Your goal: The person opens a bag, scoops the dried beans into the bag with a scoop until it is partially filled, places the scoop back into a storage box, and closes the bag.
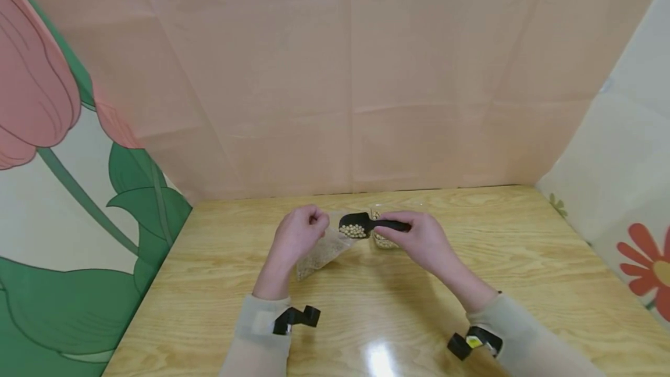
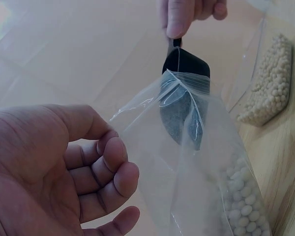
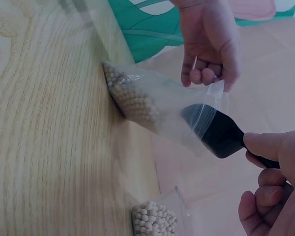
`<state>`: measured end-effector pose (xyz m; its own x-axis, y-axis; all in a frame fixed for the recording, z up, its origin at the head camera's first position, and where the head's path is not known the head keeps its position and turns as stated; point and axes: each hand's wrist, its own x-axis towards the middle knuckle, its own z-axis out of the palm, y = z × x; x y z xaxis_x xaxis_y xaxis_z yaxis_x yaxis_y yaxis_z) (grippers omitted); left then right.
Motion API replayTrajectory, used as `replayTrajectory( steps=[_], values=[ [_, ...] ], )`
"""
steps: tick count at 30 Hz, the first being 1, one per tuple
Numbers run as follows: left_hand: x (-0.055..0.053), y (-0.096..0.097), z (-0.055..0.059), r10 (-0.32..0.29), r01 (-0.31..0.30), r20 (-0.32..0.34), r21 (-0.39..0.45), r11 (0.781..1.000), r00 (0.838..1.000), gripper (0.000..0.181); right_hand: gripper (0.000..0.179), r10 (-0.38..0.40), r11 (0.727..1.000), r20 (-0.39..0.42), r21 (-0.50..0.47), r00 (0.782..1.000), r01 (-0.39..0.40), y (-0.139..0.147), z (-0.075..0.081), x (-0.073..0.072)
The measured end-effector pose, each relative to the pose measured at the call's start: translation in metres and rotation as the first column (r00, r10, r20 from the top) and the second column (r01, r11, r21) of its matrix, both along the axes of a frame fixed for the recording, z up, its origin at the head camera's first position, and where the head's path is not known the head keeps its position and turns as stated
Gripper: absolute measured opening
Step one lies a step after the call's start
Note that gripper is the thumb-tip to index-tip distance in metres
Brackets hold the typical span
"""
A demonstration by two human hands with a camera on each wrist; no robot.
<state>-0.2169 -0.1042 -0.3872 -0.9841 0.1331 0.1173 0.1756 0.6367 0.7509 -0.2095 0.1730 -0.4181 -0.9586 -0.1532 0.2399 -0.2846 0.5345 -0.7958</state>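
Steadying the black scoop (image 1: 373, 224), its beads (image 1: 353, 230) kept level, in the mouth of the clear bag (image 1: 324, 252) should limit spills. Its handle is pinched by the right grip (image 1: 421, 241), the bag's rim by the curled left grip (image 1: 299, 233), toward the back edge of the counter (image 1: 209, 284).

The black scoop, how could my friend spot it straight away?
Start at the wooden table and find the right hand above it. That hand grips the scoop, which pokes into a see-through bag. The scoop is solid black, while its neighbours, the bag and a clear container, show pale beads inside.
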Motion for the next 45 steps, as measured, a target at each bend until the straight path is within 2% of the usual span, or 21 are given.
replayTrajectory(
  steps=[12,18,21,25,32,37,45],
  values=[
    [0.001,-0.001,-0.001,-0.002,0.002,0.009,0.006,1.0,1.0,0.027,0.023,-0.005,0.994,-0.143,0.108,0.99,0.021,-0.005,0.002,0.001],
    [0.001,-0.001,-0.001,-0.004,0.004,0.007,0.01,1.0,1.0,0.027,0.023,0.004,0.991,-0.17,0.132,0.985,0.019,-0.004,0.007,0.004],
    [0.002,-0.001,-0.001,0.0,0.0,0.007,0.008,1.0,1.0,0.027,0.023,0.016,0.994,-0.145,0.108,0.989,0.0,-0.001,0.01,0.006],
    [0.002,0.0,0.0,0.006,-0.006,0.007,0.001,1.0,1.0,0.025,0.026,0.028,0.998,-0.072,0.053,0.997,-0.024,0.011,0.013,0.009],
    [0.001,0.0,0.002,0.005,-0.005,0.015,0.004,1.0,1.0,0.027,0.035,-0.009,1.0,0.023,0.019,1.0,0.009,0.04,0.019,0.013],
    [0.001,0.0,0.001,0.007,-0.007,0.018,-0.001,1.0,1.0,0.027,0.041,-0.034,0.999,0.046,0.041,0.998,0.032,0.056,0.024,0.013],
    [0.002,0.0,0.002,-0.007,0.006,0.0,0.021,1.0,1.0,0.026,0.046,-0.076,0.992,0.035,0.1,0.996,0.072,0.079,0.023,0.011]
  ],
)
